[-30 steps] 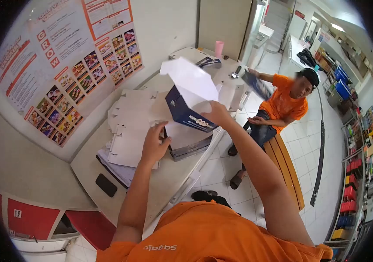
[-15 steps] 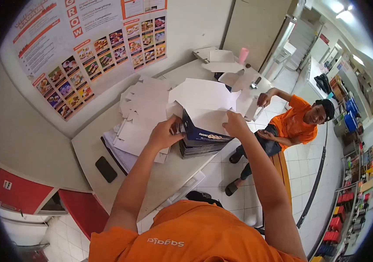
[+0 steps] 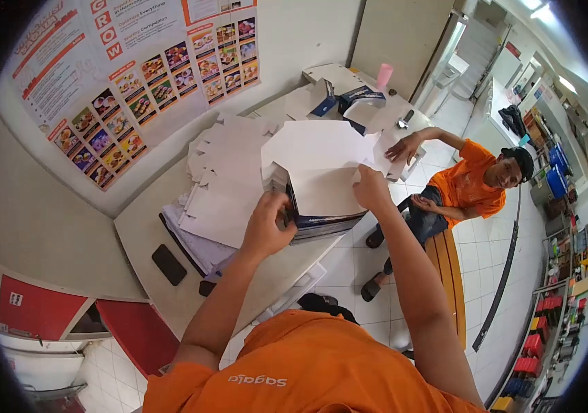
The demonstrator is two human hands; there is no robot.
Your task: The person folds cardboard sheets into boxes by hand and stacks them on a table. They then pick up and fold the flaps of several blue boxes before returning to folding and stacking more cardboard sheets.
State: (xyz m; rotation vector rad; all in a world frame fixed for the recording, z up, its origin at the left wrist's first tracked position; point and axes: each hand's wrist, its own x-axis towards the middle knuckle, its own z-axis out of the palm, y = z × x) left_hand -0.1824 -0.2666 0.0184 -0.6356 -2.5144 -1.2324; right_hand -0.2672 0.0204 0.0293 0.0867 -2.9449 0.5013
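Note:
A partly folded cardboard box (image 3: 325, 182), white inside and dark blue outside, rests at the table's front edge. Its large lid panel spreads toward the back. My left hand (image 3: 268, 226) curls its fingers round the box's left side flap, with some fingertips hidden behind the cardboard. On the opposite side, my right hand (image 3: 372, 187) pinches the box's right edge between thumb and fingers. Several dark blue cardboard layers (image 3: 328, 229) lie under the box, mostly hidden. Left of it, white flat cardboard blanks (image 3: 222, 182) are piled up.
A person (image 3: 469, 182) in an orange shirt sits at the right, one hand (image 3: 405, 146) near the box's flaps. Blue-and-white boxes (image 3: 363, 103) and a pink cup (image 3: 384, 74) stand farther back. A black phone (image 3: 169, 264) lies on the table (image 3: 142, 227) at left.
The box's lettered front panel has tipped, now showing only a thin strip. My left hand has shifted slightly down. The seated person's hand has lowered and opened; a box at the back has been turned.

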